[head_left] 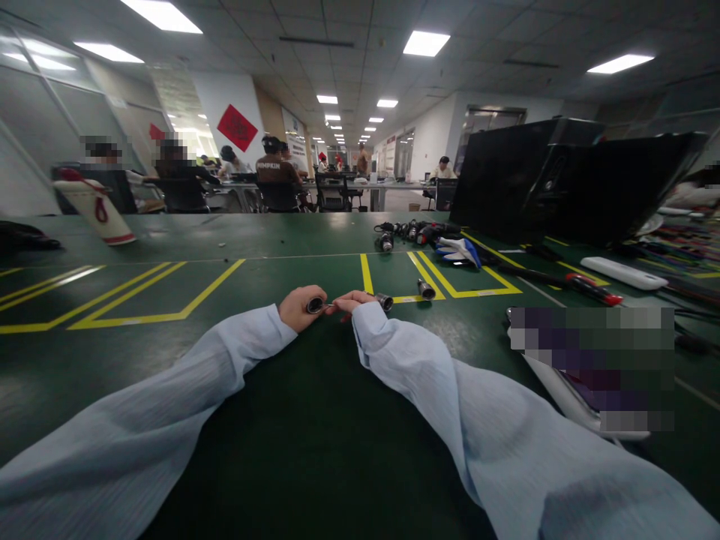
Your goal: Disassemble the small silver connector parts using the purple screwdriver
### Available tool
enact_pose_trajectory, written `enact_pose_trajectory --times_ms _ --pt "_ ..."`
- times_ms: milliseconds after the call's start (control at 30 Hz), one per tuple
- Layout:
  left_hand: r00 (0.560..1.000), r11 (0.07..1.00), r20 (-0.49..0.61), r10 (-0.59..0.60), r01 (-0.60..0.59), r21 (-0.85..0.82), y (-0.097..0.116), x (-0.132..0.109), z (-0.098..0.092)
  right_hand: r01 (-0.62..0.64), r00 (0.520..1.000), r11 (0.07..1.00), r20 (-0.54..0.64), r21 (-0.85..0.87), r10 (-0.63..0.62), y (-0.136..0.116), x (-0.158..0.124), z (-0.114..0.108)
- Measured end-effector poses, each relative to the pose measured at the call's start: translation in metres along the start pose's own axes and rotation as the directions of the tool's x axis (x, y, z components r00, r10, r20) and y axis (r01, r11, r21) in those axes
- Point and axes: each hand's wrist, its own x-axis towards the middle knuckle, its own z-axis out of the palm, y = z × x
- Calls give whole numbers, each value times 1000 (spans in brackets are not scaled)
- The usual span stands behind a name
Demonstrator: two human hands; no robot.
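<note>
Both my forearms in pale blue sleeves lie on the green table mat [315, 420]. My left hand [298, 307] is closed round a small round metal connector [314, 304] with its open end facing me. My right hand [352, 302] is pinched at a thin part that sticks out of that connector; a red bit shows under its fingers. Just right of my right hand lies another metal connector [385, 301], and a third connector [426, 289] lies further right inside a yellow-taped box.
A pile of connectors with cables [408, 232] and a white and blue glove [458, 251] lie at the back. A red-handled tool [590, 289], a white bar [622, 274] and black cases [540, 180] stand right. A white cup [95, 210] is far left. People sit at desks behind.
</note>
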Motion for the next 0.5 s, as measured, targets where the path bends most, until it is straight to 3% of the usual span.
enact_pose_trajectory --times_ms 267,500 --pt "1000 998 -5 -20 19 -60 4 -1 -4 -53 998 998 46 24 52 2 2 0" --pt "998 997 -17 -67 67 -30 0 -1 0 67 997 996 -31 -66 -69 -5 -9 7"
